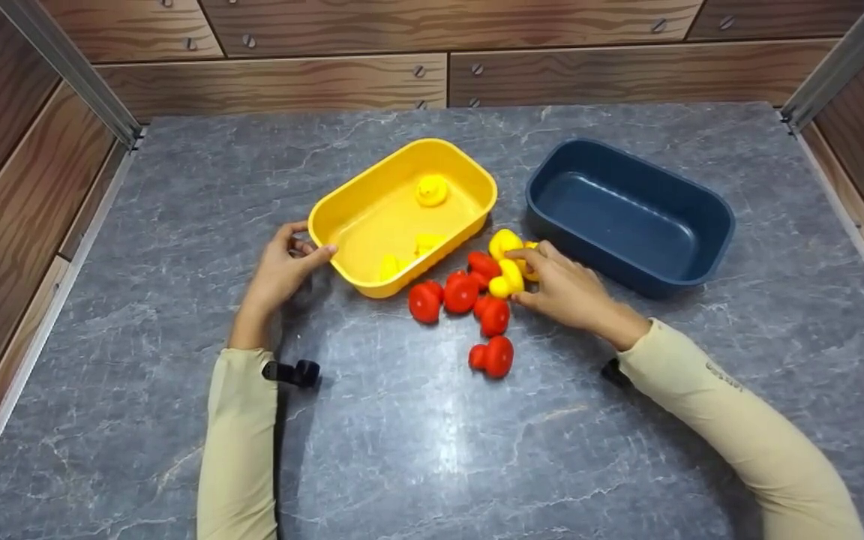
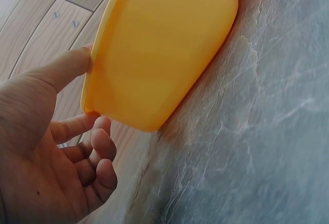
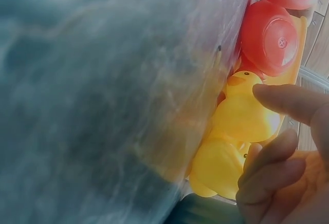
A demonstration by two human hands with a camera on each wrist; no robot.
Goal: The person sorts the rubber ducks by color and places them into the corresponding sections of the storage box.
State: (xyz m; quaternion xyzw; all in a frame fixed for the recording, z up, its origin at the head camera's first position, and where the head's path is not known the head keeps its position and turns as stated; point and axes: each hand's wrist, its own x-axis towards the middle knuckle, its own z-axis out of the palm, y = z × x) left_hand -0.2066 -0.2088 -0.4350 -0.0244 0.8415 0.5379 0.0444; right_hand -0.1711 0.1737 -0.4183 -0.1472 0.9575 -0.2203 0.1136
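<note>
My left hand [image 1: 280,266] holds the left end of a yellow tub [image 1: 361,184], thumb at the rim and index finger against its outer edge. In the left wrist view the other fingers curl loosely below the tub [image 2: 164,54]. My right hand [image 1: 567,289] pinches a yellow rubber duck [image 1: 508,279] between thumb and index finger. The thumb lies on the duck's head [image 3: 245,80] in the right wrist view. Another yellow duck [image 1: 505,241] lies close by, and a further one is partly hidden by the fingers. Several red rubber toys [image 1: 461,292] with round bases lie left of them.
Inside the yellow tub are a yellow duck [image 1: 431,190] and smaller-looking yellow pieces [image 1: 427,244] near the front wall. A dark blue tub [image 1: 627,274] stands right of it, just behind my right hand. Wood-patterned walls [image 1: 327,82] border the grey marbled table [image 1: 387,450].
</note>
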